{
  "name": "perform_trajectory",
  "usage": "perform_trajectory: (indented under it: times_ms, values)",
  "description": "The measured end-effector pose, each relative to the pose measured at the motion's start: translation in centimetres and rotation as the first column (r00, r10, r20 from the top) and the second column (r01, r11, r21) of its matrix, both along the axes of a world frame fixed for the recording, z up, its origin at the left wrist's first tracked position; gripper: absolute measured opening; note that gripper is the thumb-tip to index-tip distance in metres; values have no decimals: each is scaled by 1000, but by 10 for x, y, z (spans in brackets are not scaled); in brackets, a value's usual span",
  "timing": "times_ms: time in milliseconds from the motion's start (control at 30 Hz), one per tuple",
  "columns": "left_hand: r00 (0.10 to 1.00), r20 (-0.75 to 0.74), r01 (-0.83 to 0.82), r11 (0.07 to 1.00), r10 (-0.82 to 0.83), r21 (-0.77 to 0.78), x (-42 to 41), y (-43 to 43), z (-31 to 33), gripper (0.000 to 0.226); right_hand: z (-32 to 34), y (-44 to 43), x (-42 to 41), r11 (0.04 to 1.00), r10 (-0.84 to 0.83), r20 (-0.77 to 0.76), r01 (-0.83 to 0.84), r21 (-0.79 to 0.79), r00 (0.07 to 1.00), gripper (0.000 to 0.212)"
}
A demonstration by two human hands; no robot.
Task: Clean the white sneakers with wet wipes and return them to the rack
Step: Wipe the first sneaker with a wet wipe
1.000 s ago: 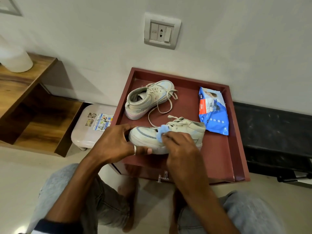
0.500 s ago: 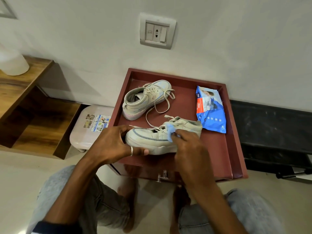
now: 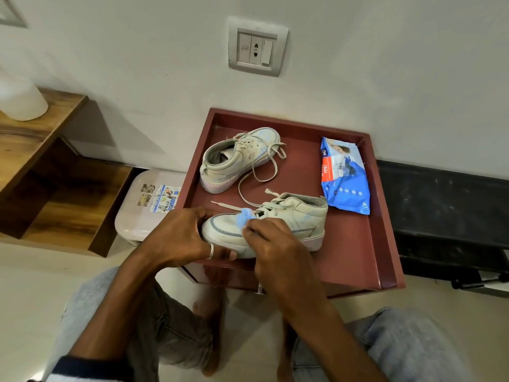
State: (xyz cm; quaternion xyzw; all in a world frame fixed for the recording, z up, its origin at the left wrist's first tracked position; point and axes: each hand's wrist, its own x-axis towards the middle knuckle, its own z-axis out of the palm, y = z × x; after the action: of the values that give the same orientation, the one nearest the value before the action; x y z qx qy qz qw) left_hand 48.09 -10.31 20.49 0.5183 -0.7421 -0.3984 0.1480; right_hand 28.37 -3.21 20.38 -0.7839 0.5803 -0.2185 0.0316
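Two white sneakers lie in a dark red tray-topped stand [image 3: 366, 244]. The near sneaker [image 3: 297, 219] points left, its toe gripped by my left hand [image 3: 181, 238], which wears a ring. My right hand [image 3: 272, 244] pinches a crumpled blue wet wipe [image 3: 245, 216] against the sneaker's upper, just in front of the laces. The far sneaker [image 3: 237, 158] rests behind it with its laces trailing loose across the tray. A blue pack of wet wipes [image 3: 344, 177] lies at the tray's right side.
A wooden shelf unit [image 3: 55, 175] stands at the left with a white container [image 3: 19, 100] on top. A pale plastic stool [image 3: 146, 208] sits between shelf and tray. A dark ledge [image 3: 440, 205] runs along the right. My knees in jeans are below.
My right hand with the wipe has slid back left along the near sneaker, from the laces toward the toe. The left hand keeps its hold on the toe.
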Motion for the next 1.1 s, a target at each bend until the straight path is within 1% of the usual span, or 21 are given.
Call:
perform_trajectory:
  times_ms: [33,100,167,200,267,333,500,567,633,667,733,833,867,933,1000,1033,1100]
  values:
    - [1000,0,9,1000,-9,-1,0,0,2,47,1,-3,-10,999,-37,-19,37,0,999,40]
    - [1000,-1,8,1000,-8,23,-1,-1,4,44,3,-9,-36,985,-174,-47,173,-25,984,37]
    - [1000,-5,3,998,-3,64,-1,-3,4,45,4,-13,-60,952,-306,-38,304,-44,951,31]
    - [1000,-2,8,997,-7,79,0,-4,4,49,4,-14,-65,941,-337,-19,336,-39,941,34]
    - [1000,14,17,995,-19,99,1,-6,1,57,1,-14,-60,945,-325,-7,324,-34,946,36]
    - [998,50,35,992,-42,125,3,-8,-5,65,-1,-12,-46,963,-267,-29,266,-32,963,33]
    - [987,105,100,971,-125,217,-4,-10,-18,104,-7,-12,-29,982,-181,-58,184,42,982,29]
    - [969,183,125,971,-164,206,-10,-14,-21,115,-9,-11,-22,987,-148,-68,152,58,987,31]
    - [947,265,137,976,-180,171,-18,-16,-23,114,-9,-8,-15,990,-112,-98,119,72,989,40]
    - [944,279,138,978,-178,155,-23,-16,-24,116,-9,-6,-12,992,-96,-106,104,74,990,44]
    - [946,257,171,977,-200,130,-35,-17,-22,113,-10,-5,-11,993,-89,-99,96,70,991,45]
    - [951,185,233,968,-247,94,-44,-19,-20,91,-12,-5,-11,990,-127,-78,131,49,989,43]
    - [951,181,238,967,-251,88,-44,-19,-20,87,-12,-5,-10,989,-136,-75,140,47,988,44]
    - [949,188,241,967,-253,84,-41,-21,-22,85,-9,-5,-11,989,-136,-90,140,48,987,44]
    - [952,170,242,966,-255,94,-40,-22,-23,83,-5,-9,-18,989,-141,-143,146,28,980,39]
    - [953,158,243,965,-257,101,-40,-23,-23,83,-3,-13,-25,985,-167,-165,172,17,972,37]
    - [952,162,245,964,-260,105,-39,-24,-25,85,1,-21,-42,960,-273,-167,280,24,948,41]
